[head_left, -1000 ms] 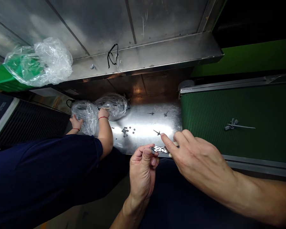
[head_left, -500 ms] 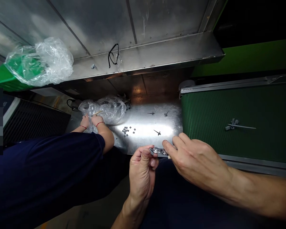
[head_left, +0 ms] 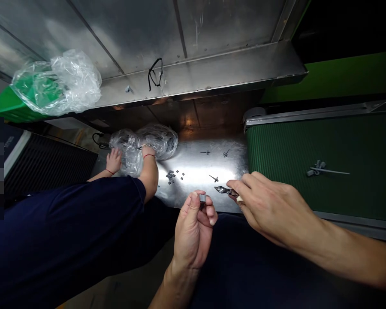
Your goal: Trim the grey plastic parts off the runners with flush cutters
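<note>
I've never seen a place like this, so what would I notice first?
First you'd see the two big hands up front: the left hand pinches a small grey block, and the right hand holds small pliers. To their right, a green conveyor belt carries a grey plastic piece. Ahead, a shiny steel table gleams.

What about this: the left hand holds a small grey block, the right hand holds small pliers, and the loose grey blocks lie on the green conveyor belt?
No: the loose grey blocks lie on the steel table, not on the green conveyor belt, as the head view shows. The left hand holds the small grey block, the right hand the small pliers, as you said.
</note>
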### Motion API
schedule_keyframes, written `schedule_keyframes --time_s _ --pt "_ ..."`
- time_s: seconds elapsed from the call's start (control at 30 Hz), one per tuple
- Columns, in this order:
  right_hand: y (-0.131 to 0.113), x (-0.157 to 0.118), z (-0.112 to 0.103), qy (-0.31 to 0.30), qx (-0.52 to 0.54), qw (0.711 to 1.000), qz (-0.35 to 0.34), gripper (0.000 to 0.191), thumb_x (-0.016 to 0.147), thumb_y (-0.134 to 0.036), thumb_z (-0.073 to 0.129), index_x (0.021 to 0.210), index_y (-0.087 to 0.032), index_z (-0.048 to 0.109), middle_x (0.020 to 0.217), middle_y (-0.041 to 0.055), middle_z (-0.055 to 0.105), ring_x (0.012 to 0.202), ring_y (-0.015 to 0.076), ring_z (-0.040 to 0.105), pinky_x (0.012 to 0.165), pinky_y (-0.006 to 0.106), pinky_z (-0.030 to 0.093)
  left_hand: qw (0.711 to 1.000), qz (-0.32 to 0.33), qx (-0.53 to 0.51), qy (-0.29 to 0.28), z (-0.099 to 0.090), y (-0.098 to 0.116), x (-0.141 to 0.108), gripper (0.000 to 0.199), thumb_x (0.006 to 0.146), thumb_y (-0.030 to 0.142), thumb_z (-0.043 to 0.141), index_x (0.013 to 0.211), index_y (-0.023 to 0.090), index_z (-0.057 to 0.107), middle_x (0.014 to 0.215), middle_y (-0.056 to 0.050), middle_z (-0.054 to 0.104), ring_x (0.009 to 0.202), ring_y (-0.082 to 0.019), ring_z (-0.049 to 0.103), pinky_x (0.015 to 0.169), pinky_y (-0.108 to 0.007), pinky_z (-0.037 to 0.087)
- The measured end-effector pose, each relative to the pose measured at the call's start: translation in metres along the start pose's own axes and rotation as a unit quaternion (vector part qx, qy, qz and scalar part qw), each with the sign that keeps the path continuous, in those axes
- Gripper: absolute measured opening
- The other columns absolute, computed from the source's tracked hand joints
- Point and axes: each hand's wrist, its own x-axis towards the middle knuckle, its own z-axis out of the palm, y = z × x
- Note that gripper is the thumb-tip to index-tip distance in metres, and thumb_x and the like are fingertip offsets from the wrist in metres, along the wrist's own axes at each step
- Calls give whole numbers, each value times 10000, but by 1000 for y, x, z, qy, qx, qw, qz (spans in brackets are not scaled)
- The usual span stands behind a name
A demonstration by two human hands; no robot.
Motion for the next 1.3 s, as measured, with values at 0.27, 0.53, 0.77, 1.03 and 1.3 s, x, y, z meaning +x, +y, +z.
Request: schedule_keyframes --time_s 0.27,0.53,0.77,1.03,1.3 --pt "0 -8 3 10 65 998 10 158 921 -159 523 1036 -195 626 819 15 571 758 185 541 623 313 351 999 -27 -23 -13 2 0 -2 143 887 280 714 946 152 694 820 -29 678 696 -106 643 625 -203 532" --pt "-25 -10 5 80 374 923 33 166 952 -179 580 1107 -215 629 876 -5 667 788 123 604 714 255 451 995 -66 -80 7 11 1 1 152 911 160 648 1055 163 696 903 -38 722 942 -165 701 903 -302 561" --pt "-41 3 30 102 286 948 96 93 927 -208 592 966 -189 674 833 22 689 769 162 632 668 284 448 993 -55 -95 39 20 -9 6 106 897 161 647 985 165 705 1057 -70 739 1114 -202 671 953 -306 545" --pt "-39 3 41 67 329 936 108 108 924 -201 558 898 -179 660 825 28 686 758 163 627 691 293 447 992 -54 -93 61 22 -14 11 71 875 125 634 911 135 694 1012 -79 730 1090 -198 668 998 -313 513" --pt "-7 16 10 -99 570 792 196 175 945 -344 553 892 -198 635 776 7 690 748 167 640 705 285 492 999 -9 48 -20 2 -8 17 152 893 270 627 895 133 694 818 -35 620 748 -139 598 622 -243 513"
